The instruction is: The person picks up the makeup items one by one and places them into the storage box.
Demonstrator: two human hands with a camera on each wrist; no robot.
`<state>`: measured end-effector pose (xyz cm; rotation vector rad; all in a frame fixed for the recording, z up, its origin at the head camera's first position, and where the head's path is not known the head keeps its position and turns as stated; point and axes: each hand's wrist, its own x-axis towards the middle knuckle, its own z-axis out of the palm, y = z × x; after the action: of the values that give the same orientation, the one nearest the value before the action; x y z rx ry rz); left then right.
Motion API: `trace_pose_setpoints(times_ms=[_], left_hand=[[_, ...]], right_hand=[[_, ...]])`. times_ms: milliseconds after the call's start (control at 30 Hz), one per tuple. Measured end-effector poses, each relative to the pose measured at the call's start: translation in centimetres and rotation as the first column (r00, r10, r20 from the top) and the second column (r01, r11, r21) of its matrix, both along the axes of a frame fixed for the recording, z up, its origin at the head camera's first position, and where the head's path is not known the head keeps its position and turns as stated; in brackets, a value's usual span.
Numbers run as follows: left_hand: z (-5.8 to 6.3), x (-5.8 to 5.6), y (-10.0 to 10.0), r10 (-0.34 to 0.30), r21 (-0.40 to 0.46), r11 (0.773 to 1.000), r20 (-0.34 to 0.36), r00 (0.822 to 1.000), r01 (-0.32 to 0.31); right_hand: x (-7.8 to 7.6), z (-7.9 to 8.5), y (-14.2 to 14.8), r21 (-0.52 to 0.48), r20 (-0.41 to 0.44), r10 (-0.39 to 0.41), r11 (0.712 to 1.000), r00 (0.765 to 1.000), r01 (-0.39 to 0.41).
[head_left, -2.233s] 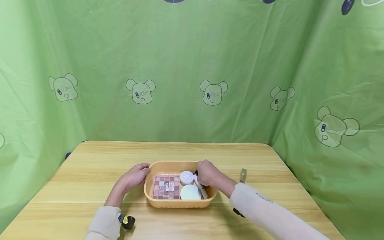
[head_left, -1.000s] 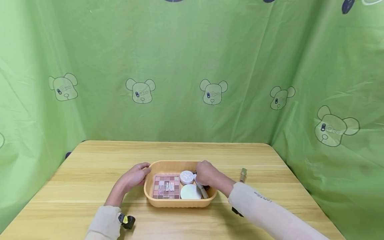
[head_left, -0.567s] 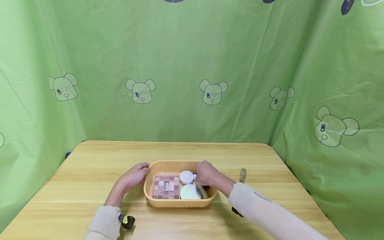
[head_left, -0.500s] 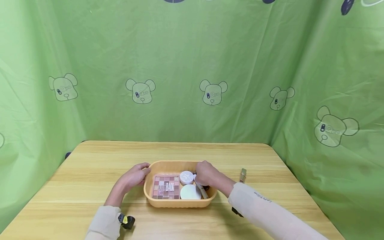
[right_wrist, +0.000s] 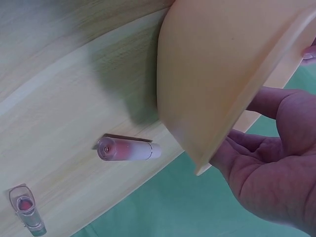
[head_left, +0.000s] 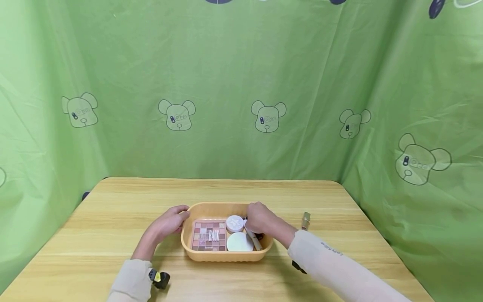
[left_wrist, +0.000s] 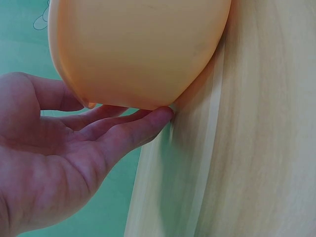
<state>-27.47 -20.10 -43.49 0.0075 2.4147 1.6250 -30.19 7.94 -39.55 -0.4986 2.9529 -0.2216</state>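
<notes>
- Between the fingers of the two hands sits an orange tub [head_left: 226,256], resting flat on the wooden table [head_left: 128,197].
- At the tub's left end, the left hand [head_left: 167,222] holds the wall: thumb at the rim, the other fingers fairly straight and lying against the outside.
- Inside the right end, the right hand [head_left: 262,218] reaches down with its fingers behind the rim; their tips are hidden in both the head and right wrist views, so whether they pinch something or stay apart cannot be told.
- Just below the right fingers, a slim pale tube [head_left: 253,237] slants toward the near rim, a small dark object [head_left: 259,236] beside it.
- Left of the right fingers lies a small round white case [head_left: 235,223] with a star-like pattern; nearer the person, a larger white disc [head_left: 240,242].
- Across the tub, nearer the left fingers, lies a palette of pink and brown squares [head_left: 203,241], "BACK" printed on it.
- Outside the tub, to the right of the right fingers, a pink-and-white tube [right_wrist: 129,149] and a clear tube with a reddish centre [right_wrist: 27,210] lie apart on the table.
- Well beyond all the fingers hangs a green curtain [head_left: 226,75] printed with bear heads.
</notes>
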Motion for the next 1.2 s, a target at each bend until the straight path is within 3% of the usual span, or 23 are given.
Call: trace_pose_setpoints(times_ms=[267, 567, 1200], left_hand=[[0.1, 0.1, 0.0, -0.004, 0.003, 1.0, 0.0, 1.0, 0.004], [0.0, 0.0, 0.0, 0.001, 0.0, 1.0, 0.001, 1.0, -0.001], [0.1, 0.1, 0.0, -0.009, -0.002, 1.0, -0.003, 1.0, 0.009]], right_hand=[[-0.3, 0.5, 0.0, -0.059, 0.031, -0.041, 0.997, 0.999, 0.042], [-0.7, 1.6, 0.5, -0.151, -0.039, -0.008, 0.988, 0.999, 0.002], [-1.7, 2.6, 2.6, -0.215, -0.124, -0.083, 0.975, 0.989, 0.055]])
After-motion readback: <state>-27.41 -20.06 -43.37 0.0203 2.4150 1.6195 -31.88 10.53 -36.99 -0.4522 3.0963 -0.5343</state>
